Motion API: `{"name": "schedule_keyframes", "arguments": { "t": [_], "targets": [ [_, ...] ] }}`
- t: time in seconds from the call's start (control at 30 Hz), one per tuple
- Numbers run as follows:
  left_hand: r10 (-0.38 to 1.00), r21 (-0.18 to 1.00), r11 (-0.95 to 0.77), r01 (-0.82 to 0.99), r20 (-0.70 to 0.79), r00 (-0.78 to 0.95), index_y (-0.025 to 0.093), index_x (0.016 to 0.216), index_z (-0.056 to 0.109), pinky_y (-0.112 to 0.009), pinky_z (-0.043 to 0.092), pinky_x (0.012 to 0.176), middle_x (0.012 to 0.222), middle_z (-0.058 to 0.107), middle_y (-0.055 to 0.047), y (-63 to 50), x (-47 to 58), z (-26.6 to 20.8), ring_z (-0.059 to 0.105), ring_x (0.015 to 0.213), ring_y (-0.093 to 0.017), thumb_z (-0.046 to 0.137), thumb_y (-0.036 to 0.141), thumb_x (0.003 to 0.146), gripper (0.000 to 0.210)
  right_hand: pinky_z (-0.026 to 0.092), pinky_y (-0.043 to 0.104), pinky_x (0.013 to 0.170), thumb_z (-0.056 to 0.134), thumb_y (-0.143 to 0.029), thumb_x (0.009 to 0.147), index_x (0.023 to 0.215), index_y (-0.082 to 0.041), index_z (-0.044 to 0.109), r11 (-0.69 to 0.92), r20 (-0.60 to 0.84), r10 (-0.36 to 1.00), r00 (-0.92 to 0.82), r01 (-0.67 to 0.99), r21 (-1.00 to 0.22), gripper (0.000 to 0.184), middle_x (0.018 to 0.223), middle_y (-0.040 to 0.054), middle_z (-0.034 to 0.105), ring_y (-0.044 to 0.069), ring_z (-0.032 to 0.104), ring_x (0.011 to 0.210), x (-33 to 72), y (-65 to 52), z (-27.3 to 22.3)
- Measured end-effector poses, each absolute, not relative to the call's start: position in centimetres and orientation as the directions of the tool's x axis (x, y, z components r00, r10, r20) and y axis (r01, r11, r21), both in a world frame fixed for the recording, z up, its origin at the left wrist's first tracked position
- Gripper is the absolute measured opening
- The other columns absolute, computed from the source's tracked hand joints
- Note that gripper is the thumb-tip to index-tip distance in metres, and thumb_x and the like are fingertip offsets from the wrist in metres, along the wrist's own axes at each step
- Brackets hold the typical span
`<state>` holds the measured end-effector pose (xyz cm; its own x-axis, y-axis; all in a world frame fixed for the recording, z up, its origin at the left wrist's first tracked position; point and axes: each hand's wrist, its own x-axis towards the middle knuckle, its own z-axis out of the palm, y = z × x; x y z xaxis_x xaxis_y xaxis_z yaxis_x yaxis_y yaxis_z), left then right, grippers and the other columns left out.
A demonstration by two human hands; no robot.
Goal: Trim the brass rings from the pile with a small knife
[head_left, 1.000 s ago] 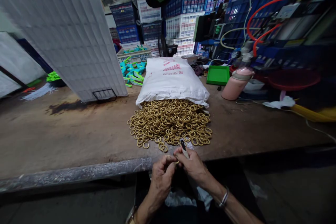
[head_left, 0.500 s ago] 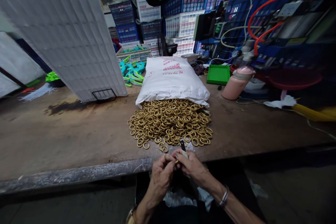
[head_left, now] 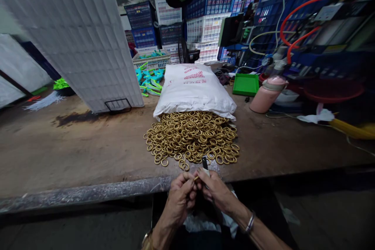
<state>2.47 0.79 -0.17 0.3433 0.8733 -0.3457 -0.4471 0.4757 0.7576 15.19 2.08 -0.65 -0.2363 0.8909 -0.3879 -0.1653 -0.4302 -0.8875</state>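
Note:
Over the near table edge, my left hand (head_left: 181,196) pinches one gold ring (head_left: 196,178) between thumb and fingers. My right hand (head_left: 218,192) is closed around what looks like a utility knife (head_left: 205,162), with its dark end pointing up and away and a pale body partly under the thumb. The fingertips of my right hand meet the ring, and both hands nearly touch. The tool's lower end is hidden in the palm. Just beyond the hands, a heap of gold rings (head_left: 190,136) spills from the mouth of a white sack (head_left: 195,90) with red print.
A tall grey-white ribbed panel (head_left: 79,47) stands at left on the wooden table (head_left: 96,152). To the right are a green tray (head_left: 245,84) and a pink bottle (head_left: 267,95). Turquoise and green pieces (head_left: 150,80) lie behind, before stacked crates (head_left: 205,29).
The ring between my fingers is turned to a different angle, and my hands have shifted slightly. The whole view has moved a little; the heap looks the same.

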Motion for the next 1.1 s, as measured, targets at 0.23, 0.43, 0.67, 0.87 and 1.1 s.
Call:
{"name": "schedule_keyframes", "arguments": {
  "t": [0.23,0.43,0.67,0.87,1.1],
  "targets": [
    [0.896,0.876,0.409,-0.258,-0.330,0.298,0.014,0.068,0.050,-0.016,0.013,0.034,0.051,0.042,0.006,0.76,2.57,-0.68,0.025,0.035,-0.002,0.054,0.051,0.071,0.037,0.026,0.019,0.040,0.043,-0.055,0.076,0.061,-0.018,0.045,-0.256,-0.264,0.948,-0.175,0.066,-0.964,0.040,0.047,-0.0057,0.043,0.005,0.033,0.041,15.16,2.59,-1.43],
    [0.893,0.903,0.392,-0.176,-0.328,0.307,0.016,0.063,0.047,-0.018,0.014,0.035,0.042,0.033,0.009,0.71,2.42,-0.57,0.022,0.033,-0.002,0.053,0.052,0.072,0.038,0.033,0.021,0.048,0.042,-0.048,0.078,0.063,-0.018,0.047,-0.161,-0.189,0.968,-0.164,0.173,-0.972,0.034,0.052,-0.0032,0.047,0.009,0.040,0.049,15.04,2.48,-0.88],
    [0.891,0.880,0.404,-0.249,-0.317,0.326,0.014,0.066,0.049,-0.018,0.013,0.036,0.052,0.040,0.006,0.56,2.32,-0.40,0.023,0.037,-0.002,0.054,0.051,0.071,0.038,0.031,0.020,0.046,0.041,-0.050,0.079,0.060,-0.017,0.046,-0.215,-0.234,0.957,-0.173,0.123,-0.969,0.038,0.050,-0.0041,0.044,0.008,0.037,0.046,14.95,2.24,-1.04],
    [0.889,0.878,0.402,-0.260,-0.305,0.343,0.015,0.066,0.048,-0.018,0.013,0.036,0.049,0.037,0.007,0.59,2.03,-0.76,0.022,0.036,-0.002,0.053,0.049,0.073,0.035,0.033,0.020,0.047,0.043,-0.047,0.076,0.061,-0.018,0.046,-0.151,-0.175,0.978,-0.110,0.195,-0.969,0.033,0.050,-0.0046,0.043,0.009,0.039,0.049,14.90,2.49,-1.63],
    [0.897,0.894,0.388,-0.224,-0.310,0.317,0.016,0.064,0.048,-0.018,0.014,0.035,0.043,0.035,0.008,0.71,1.90,-1.07,0.023,0.034,-0.003,0.053,0.049,0.073,0.035,0.036,0.023,0.054,0.037,-0.045,0.075,0.059,-0.019,0.044,-0.076,-0.132,0.984,-0.118,0.389,-0.918,0.031,0.056,-0.0025,0.046,0.011,0.043,0.055,14.73,2.51,-0.71]
  ]
}}
